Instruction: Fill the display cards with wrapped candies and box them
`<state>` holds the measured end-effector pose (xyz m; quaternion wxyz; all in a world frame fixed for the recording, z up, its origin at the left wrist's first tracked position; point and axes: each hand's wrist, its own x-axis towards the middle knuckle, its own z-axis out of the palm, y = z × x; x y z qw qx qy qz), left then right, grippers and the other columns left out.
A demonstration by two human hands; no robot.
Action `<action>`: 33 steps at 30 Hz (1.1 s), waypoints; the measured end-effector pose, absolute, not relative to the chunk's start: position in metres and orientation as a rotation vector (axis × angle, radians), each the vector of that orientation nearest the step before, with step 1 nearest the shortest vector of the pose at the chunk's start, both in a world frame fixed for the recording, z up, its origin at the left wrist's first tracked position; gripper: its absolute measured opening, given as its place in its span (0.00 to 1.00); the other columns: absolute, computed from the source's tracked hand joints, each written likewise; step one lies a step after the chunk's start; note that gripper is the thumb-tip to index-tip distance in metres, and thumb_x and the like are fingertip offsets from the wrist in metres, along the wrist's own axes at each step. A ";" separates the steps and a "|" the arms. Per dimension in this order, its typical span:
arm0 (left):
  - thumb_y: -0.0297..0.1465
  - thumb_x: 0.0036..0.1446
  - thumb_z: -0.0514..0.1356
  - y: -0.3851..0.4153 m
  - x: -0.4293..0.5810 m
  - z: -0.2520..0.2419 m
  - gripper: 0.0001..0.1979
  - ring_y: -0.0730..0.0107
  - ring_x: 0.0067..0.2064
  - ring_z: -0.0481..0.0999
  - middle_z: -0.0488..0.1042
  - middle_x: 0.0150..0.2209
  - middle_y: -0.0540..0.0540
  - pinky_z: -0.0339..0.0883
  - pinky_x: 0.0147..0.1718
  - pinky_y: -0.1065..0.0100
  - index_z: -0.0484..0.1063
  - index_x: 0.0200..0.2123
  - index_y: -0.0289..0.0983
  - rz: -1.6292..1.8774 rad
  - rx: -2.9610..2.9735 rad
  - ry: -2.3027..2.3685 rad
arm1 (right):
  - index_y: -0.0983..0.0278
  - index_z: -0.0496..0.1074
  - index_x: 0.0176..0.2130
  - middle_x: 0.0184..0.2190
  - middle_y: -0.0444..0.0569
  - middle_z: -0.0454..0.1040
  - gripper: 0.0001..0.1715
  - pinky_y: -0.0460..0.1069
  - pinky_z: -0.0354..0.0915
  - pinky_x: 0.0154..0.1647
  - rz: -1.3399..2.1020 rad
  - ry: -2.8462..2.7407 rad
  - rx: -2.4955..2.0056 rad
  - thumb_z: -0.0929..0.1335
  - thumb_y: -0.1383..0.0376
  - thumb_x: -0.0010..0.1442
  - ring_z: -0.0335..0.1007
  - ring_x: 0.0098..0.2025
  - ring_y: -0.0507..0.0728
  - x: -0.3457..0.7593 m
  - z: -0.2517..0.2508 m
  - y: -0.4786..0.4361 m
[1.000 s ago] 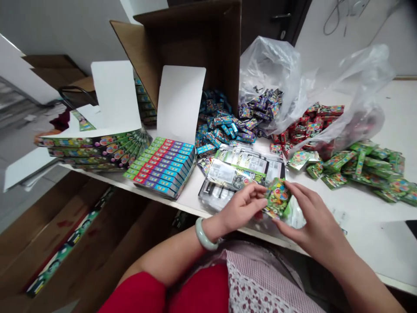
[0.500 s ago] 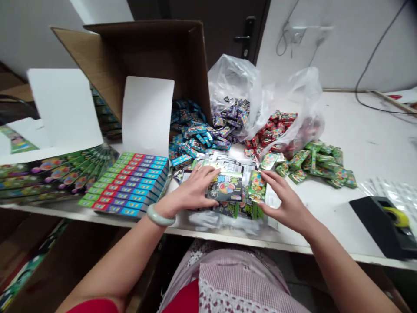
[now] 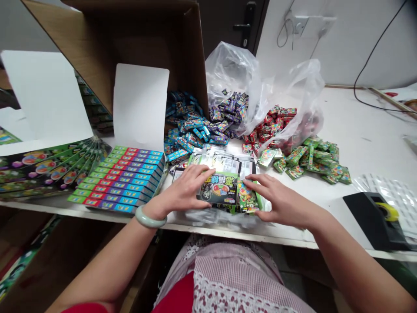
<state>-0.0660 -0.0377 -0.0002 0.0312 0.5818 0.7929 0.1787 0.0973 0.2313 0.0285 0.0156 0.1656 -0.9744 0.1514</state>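
My left hand (image 3: 187, 191) grips a flat black packet (image 3: 218, 189) with colourful print, fingers at its top edge and thumb low on its left part. Against that packet's right side lies a smaller green printed packet (image 3: 246, 198). My right hand (image 3: 276, 198) pinches the green packet between fingertips near its top and thumb at its lower right. Both packets rest on a pile of similar flat packets in clear wrapping (image 3: 215, 217) by the table's front edge. The undersides of both packets are hidden.
An open display box (image 3: 140, 104) with rows of small coloured boxes stands left. Behind are a large carton (image 3: 146, 48), blue packs (image 3: 187, 130), purple packs (image 3: 231, 108), red packs (image 3: 273, 121) and green packs (image 3: 321, 158). A plastic bag (image 3: 233, 61) and tape dispenser (image 3: 371, 219) also stand here.
My right hand has brought the green packet leftward against the black packet, closing the gap between them. My left hand keeps its hold. The camera view has shifted slightly.
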 end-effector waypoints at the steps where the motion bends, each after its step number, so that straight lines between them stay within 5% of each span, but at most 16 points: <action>1: 0.43 0.48 0.67 -0.037 -0.065 -0.001 0.44 0.44 0.60 0.61 0.62 0.58 0.33 0.55 0.60 0.46 0.56 0.64 0.35 0.570 1.790 2.415 | 0.63 0.59 0.64 0.60 0.62 0.63 0.40 0.64 0.64 0.56 0.488 -3.037 0.509 0.70 0.63 0.54 0.62 0.59 0.68 0.097 0.030 0.232; 7: 0.45 0.47 0.68 -0.036 -0.061 -0.006 0.45 0.46 0.60 0.62 0.60 0.59 0.35 0.59 0.58 0.48 0.54 0.65 0.38 0.688 1.736 2.308 | 0.63 0.61 0.63 0.59 0.63 0.64 0.39 0.64 0.65 0.56 0.576 -3.024 0.509 0.71 0.61 0.55 0.63 0.58 0.68 0.086 0.029 0.228; 11: 0.44 0.47 0.69 -0.036 -0.057 -0.006 0.46 0.48 0.60 0.62 0.60 0.59 0.35 0.61 0.58 0.49 0.54 0.64 0.38 0.754 1.666 2.373 | 0.61 0.55 0.64 0.65 0.62 0.55 0.42 0.65 0.58 0.63 0.785 -2.900 0.410 0.72 0.56 0.56 0.52 0.66 0.66 0.082 0.021 0.218; 17: 0.42 0.46 0.69 -0.038 -0.056 -0.006 0.46 0.47 0.60 0.63 0.60 0.57 0.35 0.61 0.59 0.48 0.52 0.65 0.38 0.811 1.669 2.524 | 0.59 0.70 0.52 0.67 0.57 0.49 0.21 0.63 0.56 0.65 1.019 -2.767 0.284 0.67 0.53 0.62 0.46 0.69 0.65 0.084 0.006 0.197; 20: 0.41 0.48 0.69 -0.042 -0.062 -0.009 0.46 0.46 0.59 0.63 0.60 0.57 0.36 0.62 0.58 0.48 0.51 0.65 0.39 0.816 1.639 2.608 | 0.59 0.72 0.51 0.64 0.55 0.59 0.19 0.59 0.60 0.62 1.071 -2.750 0.203 0.64 0.54 0.65 0.56 0.65 0.62 0.062 0.002 0.215; 24: 0.41 0.51 0.66 -0.051 -0.069 -0.011 0.44 0.47 0.60 0.63 0.59 0.58 0.38 0.63 0.58 0.48 0.48 0.66 0.44 0.865 1.498 2.742 | 0.61 0.73 0.51 0.50 0.52 0.75 0.21 0.52 0.64 0.55 0.514 -2.998 -0.351 0.56 0.61 0.70 0.71 0.53 0.57 -0.007 0.006 0.273; 28: 0.43 0.52 0.65 -0.055 -0.070 -0.012 0.45 0.46 0.61 0.62 0.58 0.59 0.39 0.63 0.58 0.47 0.46 0.67 0.45 0.881 1.496 2.739 | 0.69 0.77 0.43 0.47 0.62 0.76 0.13 0.62 0.55 0.60 0.163 -3.169 -0.612 0.65 0.66 0.64 0.67 0.56 0.68 -0.082 0.001 0.318; 33: 0.46 0.53 0.64 -0.061 -0.076 -0.019 0.44 0.46 0.60 0.63 0.59 0.59 0.39 0.64 0.57 0.48 0.46 0.67 0.45 0.912 1.430 2.779 | 0.65 0.70 0.51 0.52 0.53 0.71 0.19 0.61 0.66 0.53 0.032 -3.388 -0.847 0.67 0.58 0.64 0.69 0.51 0.59 -0.120 -0.020 0.340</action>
